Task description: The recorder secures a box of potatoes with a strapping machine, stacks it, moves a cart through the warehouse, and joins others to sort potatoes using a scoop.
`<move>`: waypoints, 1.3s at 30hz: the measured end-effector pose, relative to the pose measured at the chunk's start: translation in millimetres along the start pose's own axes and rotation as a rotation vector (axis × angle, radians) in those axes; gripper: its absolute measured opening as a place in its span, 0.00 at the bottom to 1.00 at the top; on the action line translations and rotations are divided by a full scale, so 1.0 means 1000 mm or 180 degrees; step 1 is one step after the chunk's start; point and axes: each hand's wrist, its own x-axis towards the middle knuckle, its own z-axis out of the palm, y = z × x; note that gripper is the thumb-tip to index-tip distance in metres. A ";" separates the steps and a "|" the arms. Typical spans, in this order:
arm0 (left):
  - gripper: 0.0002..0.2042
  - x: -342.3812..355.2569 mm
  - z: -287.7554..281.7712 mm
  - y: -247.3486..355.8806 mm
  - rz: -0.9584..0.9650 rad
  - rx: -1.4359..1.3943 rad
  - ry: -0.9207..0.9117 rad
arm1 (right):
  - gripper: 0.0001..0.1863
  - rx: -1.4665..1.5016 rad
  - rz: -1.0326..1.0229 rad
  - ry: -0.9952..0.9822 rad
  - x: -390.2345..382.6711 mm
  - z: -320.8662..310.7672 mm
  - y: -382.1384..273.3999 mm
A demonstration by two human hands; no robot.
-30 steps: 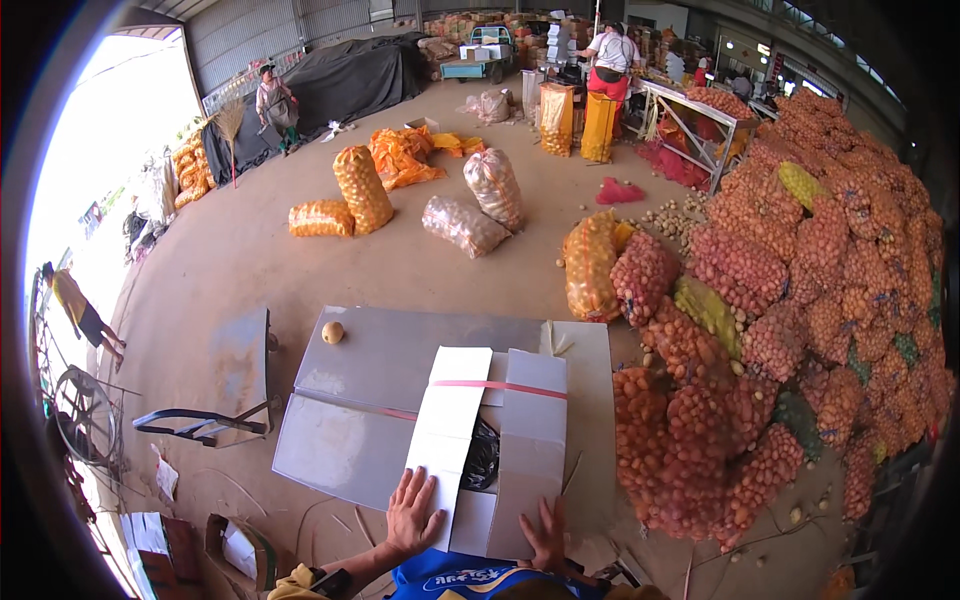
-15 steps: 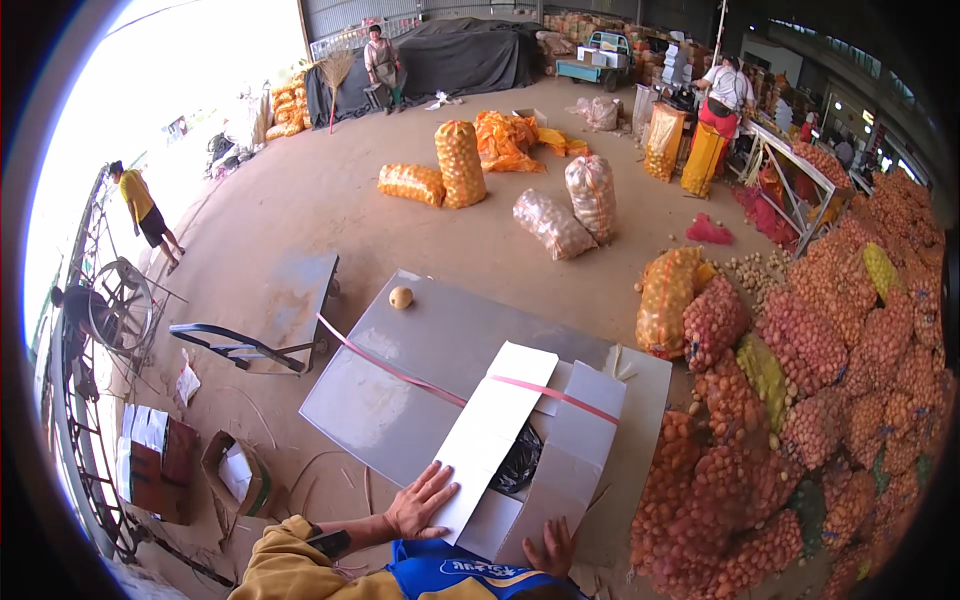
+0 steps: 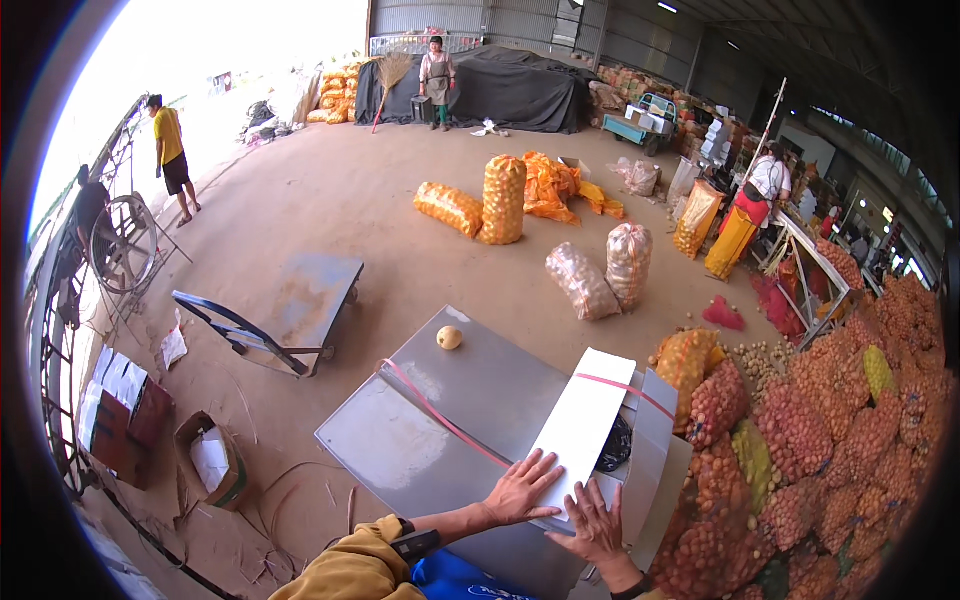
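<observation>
A cardboard box with a white flap (image 3: 590,405) folded flat lies on a grey metal table (image 3: 400,440). Beside the flap, a black plastic bag (image 3: 615,441) shows through the opening. The box's right flap (image 3: 652,415) stands raised. A pink strap (image 3: 440,412) runs across the table and over the box's far end. My left hand (image 3: 522,488) rests on the flap's near left edge, fingers spread. My right hand (image 3: 597,525) is also open, its fingertips at the flap's near end. Neither hand grips anything.
A round tan onion or potato (image 3: 450,338) sits on the table's far corner. A flat cart (image 3: 310,300) stands left, near an opened carton (image 3: 212,460). Heaped net sacks (image 3: 800,440) crowd the right. Filled sacks (image 3: 503,200) stand ahead; several people are farther off.
My right hand has moved from the box's near right side to the near end of the white flap. My left hand stays on the flap. The whole view has shifted.
</observation>
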 end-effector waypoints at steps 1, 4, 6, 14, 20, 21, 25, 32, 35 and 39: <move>0.36 0.001 -0.001 -0.013 0.0072 -0.0218 -0.0035 | 0.40 -0.0221 -0.0041 -0.0476 0.017 0.000 -0.003; 0.33 -0.018 -0.029 -0.096 -0.1030 -0.0513 0.0424 | 0.32 -0.0651 -0.0196 -0.0561 0.025 -0.011 -0.012; 0.33 -0.035 -0.027 -0.182 -0.2546 0.0337 0.1100 | 0.42 -0.0305 -0.0149 -0.0516 0.010 -0.002 -0.009; 0.37 -0.049 -0.083 -0.388 -0.5556 -0.0327 0.1593 | 0.38 -0.0329 -0.0080 -0.0571 0.022 0.001 -0.016; 0.36 -0.074 -0.049 -0.451 -0.4858 -0.1008 0.2760 | 0.36 -0.0237 -0.0120 -0.0469 0.035 0.001 -0.016; 0.35 -0.078 -0.047 -0.453 -0.4512 -0.1289 0.2909 | 0.35 -0.0238 -0.0105 -0.0468 0.037 0.000 -0.016; 0.32 -0.049 -0.057 -0.436 -0.5404 -0.0222 0.1173 | 0.33 -0.0336 -0.0115 -0.0385 0.027 0.000 -0.015; 0.14 -0.090 -0.040 -0.473 -0.4197 -0.1423 0.1653 | 0.29 -0.0250 -0.0086 -0.0289 0.020 0.004 -0.014; 0.09 -0.048 -0.061 -0.413 -0.4704 -0.0709 0.2463 | 0.28 -0.0262 -0.0028 -0.0344 0.017 0.006 -0.012; 0.19 0.012 -0.083 -0.325 -0.2259 -0.4617 0.3276 | 0.30 -0.0436 -0.0049 -0.0259 0.016 0.009 -0.003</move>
